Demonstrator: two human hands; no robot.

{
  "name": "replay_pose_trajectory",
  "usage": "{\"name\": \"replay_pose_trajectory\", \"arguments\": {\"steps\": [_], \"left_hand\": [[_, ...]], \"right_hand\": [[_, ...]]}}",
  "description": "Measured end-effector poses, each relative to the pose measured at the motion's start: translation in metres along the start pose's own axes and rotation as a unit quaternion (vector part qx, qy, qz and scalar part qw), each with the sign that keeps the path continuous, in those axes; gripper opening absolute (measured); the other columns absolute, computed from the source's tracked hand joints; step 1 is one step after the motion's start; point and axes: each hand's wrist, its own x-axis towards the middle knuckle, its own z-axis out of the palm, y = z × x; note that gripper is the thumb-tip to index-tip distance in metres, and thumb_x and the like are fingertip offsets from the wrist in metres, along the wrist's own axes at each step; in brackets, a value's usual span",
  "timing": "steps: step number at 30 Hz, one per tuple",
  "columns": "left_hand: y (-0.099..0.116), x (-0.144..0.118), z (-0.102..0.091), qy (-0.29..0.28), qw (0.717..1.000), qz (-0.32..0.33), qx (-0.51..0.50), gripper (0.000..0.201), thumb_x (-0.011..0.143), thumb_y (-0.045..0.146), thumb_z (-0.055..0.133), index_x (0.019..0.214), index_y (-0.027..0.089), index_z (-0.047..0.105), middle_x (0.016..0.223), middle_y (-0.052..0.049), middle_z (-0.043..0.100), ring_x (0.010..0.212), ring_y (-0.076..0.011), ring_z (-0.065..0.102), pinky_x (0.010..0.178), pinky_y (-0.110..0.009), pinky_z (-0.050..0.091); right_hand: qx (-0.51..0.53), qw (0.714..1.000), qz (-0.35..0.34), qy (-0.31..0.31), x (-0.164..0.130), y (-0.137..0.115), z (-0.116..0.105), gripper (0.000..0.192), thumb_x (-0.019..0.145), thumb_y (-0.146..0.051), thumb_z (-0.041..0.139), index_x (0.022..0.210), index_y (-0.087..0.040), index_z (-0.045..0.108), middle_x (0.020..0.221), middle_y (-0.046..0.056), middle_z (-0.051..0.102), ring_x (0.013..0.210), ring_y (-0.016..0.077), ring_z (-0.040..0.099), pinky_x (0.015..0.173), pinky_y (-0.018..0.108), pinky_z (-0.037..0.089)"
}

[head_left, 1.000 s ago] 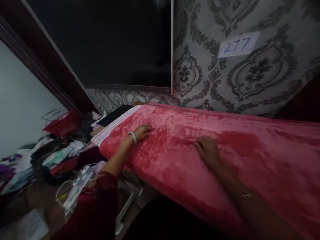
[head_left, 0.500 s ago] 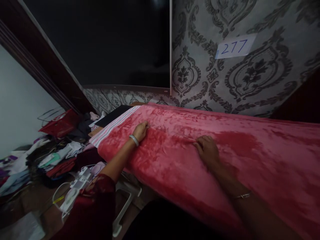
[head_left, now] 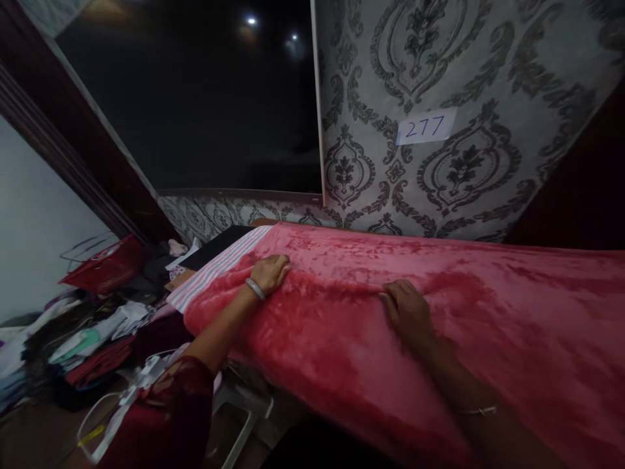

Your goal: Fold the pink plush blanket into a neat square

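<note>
A plush red and pink blanket (head_left: 336, 332) lies spread over a long raised surface, its front edge hanging down. My left hand (head_left: 270, 272), with a bracelet at the wrist, is closed on a pinch of the blanket near its left end. Farther right, my right hand (head_left: 406, 309) grips the same blanket with its fingers bent. Between the two hands the fabric rises in a ridge. A striped white, pink and grey cloth (head_left: 222, 267) shows from under the blanket's left end.
Behind stand a large dark screen (head_left: 219, 111) and a patterned wall with a paper label (head_left: 427, 127). A black flat panel (head_left: 217, 246) sits at the far left end. Piled clothes (head_left: 97, 339), a red bag (head_left: 105, 264) and a white plastic stool (head_left: 244, 410) are lower left.
The blanket between my hands now stands up in a clearer ridge. My left hand has turned more palm-down and shifted slightly left. The camera view has tilted up.
</note>
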Motion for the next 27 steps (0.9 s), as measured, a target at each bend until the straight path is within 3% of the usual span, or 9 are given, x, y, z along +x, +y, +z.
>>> {"name": "replay_pose_trajectory", "arguments": {"steps": [3,6,10,14,17,22,24,27], "left_hand": [[0.0,-0.002,-0.006,-0.022,0.997,0.069,0.027,0.026,0.093,0.045,0.054,0.094,0.019,0.06,0.086,-0.009,0.066,0.081,-0.0235,0.064,0.072,-0.033,0.046],[0.003,-0.001,-0.012,-0.03,0.992,0.117,0.044,0.031,0.097,0.047,0.046,0.088,0.019,0.059,0.081,-0.008,0.063,0.078,-0.0217,0.062,0.069,-0.032,0.044],[0.013,0.003,-0.023,-0.031,0.991,0.118,0.047,0.033,0.099,0.046,0.043,0.089,0.019,0.058,0.086,-0.008,0.062,0.082,-0.0218,0.061,0.07,-0.032,0.043],[0.009,-0.001,-0.025,-0.094,0.989,0.109,0.024,0.022,0.097,0.037,0.048,0.096,0.018,0.06,0.095,-0.009,0.064,0.089,-0.0216,0.061,0.077,-0.032,0.045],[-0.004,-0.017,-0.017,-0.138,0.988,0.076,-0.007,0.011,0.092,0.025,0.053,0.094,0.019,0.062,0.097,-0.008,0.065,0.093,-0.0207,0.061,0.083,-0.032,0.046],[-0.028,-0.037,-0.008,-0.132,0.989,0.034,-0.061,0.006,0.085,0.02,0.058,0.087,0.019,0.063,0.097,-0.009,0.067,0.095,-0.0221,0.061,0.09,-0.037,0.046],[-0.037,-0.037,-0.01,-0.098,0.99,-0.012,-0.097,0.007,0.086,0.024,0.058,0.084,0.02,0.063,0.095,-0.007,0.067,0.093,-0.0211,0.061,0.09,-0.036,0.047],[-0.055,-0.032,-0.016,0.002,0.984,-0.147,-0.097,0.015,0.089,0.031,0.055,0.087,0.019,0.064,0.096,-0.01,0.067,0.098,-0.0237,0.06,0.092,-0.039,0.046]], "right_hand": [[0.008,1.0,-0.005,-0.021,-0.001,0.002,-0.001,0.037,0.107,-0.038,0.037,0.08,-0.02,0.054,0.075,0.004,0.056,0.072,0.0208,0.054,0.067,0.032,0.041],[0.02,0.999,-0.007,-0.023,0.001,0.001,-0.006,0.038,0.107,-0.04,0.038,0.08,-0.02,0.055,0.074,0.003,0.057,0.07,0.0196,0.055,0.065,0.031,0.041],[0.012,1.0,0.011,0.004,0.003,-0.001,-0.019,0.037,0.106,-0.043,0.039,0.083,-0.02,0.056,0.077,0.004,0.058,0.073,0.0198,0.054,0.067,0.031,0.041],[0.005,1.0,0.011,0.003,0.002,0.002,-0.025,0.036,0.106,-0.044,0.041,0.086,-0.02,0.059,0.078,0.005,0.059,0.074,0.0201,0.055,0.066,0.032,0.041],[0.002,1.0,-0.004,-0.015,0.0,0.004,-0.023,0.039,0.106,-0.046,0.039,0.084,-0.02,0.058,0.075,0.004,0.058,0.071,0.0201,0.055,0.063,0.032,0.04],[0.0,1.0,0.005,-0.027,-0.003,0.005,-0.02,0.044,0.105,-0.05,0.036,0.084,-0.02,0.06,0.076,0.006,0.06,0.072,0.0218,0.057,0.062,0.034,0.041],[0.005,0.999,0.02,-0.035,-0.004,0.005,-0.02,0.045,0.104,-0.051,0.037,0.083,-0.02,0.061,0.075,0.006,0.06,0.071,0.0222,0.057,0.062,0.034,0.041],[0.01,0.999,0.027,-0.045,-0.004,0.006,-0.021,0.044,0.103,-0.051,0.038,0.083,-0.021,0.062,0.074,0.005,0.061,0.07,0.0221,0.058,0.06,0.034,0.041]]}}
